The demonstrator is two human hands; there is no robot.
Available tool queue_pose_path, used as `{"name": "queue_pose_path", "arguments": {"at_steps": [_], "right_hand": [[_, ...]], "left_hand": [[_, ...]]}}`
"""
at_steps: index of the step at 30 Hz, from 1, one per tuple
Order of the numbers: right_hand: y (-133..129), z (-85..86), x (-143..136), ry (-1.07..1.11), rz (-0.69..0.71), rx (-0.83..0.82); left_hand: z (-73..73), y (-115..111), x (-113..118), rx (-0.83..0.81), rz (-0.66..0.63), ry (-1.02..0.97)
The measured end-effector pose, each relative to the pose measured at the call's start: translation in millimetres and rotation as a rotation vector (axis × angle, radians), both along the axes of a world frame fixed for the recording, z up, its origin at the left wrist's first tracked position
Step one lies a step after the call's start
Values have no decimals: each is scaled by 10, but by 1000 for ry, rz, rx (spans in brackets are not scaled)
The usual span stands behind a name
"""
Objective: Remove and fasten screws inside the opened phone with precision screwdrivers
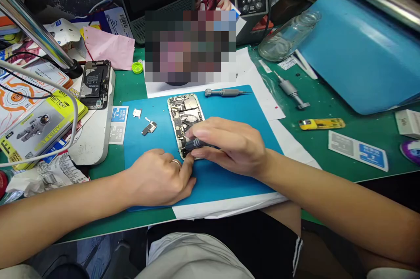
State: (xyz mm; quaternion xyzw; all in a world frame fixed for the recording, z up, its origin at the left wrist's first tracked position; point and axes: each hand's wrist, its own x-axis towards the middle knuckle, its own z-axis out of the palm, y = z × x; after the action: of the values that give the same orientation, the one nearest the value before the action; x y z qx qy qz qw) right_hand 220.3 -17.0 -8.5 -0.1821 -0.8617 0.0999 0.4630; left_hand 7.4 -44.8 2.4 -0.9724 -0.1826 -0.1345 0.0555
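An opened smartphone (181,128) lies on the blue mat (229,182), its inner parts bare. My left hand (164,176) is closed, with the index fingertip pressed against the phone's bottom end; a ring sits on one finger. Over the phone's lower right side, my right hand (231,145) grips a dark tool with a ridged shaft (195,144). Its tip and exact kind are hidden by the fingers. Left of the phone lie a small dark phone part (149,128) and a small silver piece (137,113). A grey precision screwdriver (226,92) rests above the phone.
Another opened phone (96,84) lies on a white device (103,134) at left, beside battery boxes (39,125). To the right are a second screwdriver (292,90), a yellow cutter (321,124), a printed card (358,150) and a glass jar (285,38). A metal lamp pole (42,29) slants at upper left.
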Motion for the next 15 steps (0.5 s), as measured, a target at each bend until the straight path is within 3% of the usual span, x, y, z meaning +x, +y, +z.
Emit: {"name": "queue_pose_path", "arguments": {"at_steps": [5, 11, 15], "right_hand": [[-15, 45, -18, -21, -40, 2], [-29, 81, -45, -62, -180, 153], [-45, 99, -50, -76, -192, 178]], "left_hand": [[3, 9, 3, -23, -8, -4], [-1, 21, 9, -37, -7, -13], [-6, 24, 7, -51, -19, -27]]}}
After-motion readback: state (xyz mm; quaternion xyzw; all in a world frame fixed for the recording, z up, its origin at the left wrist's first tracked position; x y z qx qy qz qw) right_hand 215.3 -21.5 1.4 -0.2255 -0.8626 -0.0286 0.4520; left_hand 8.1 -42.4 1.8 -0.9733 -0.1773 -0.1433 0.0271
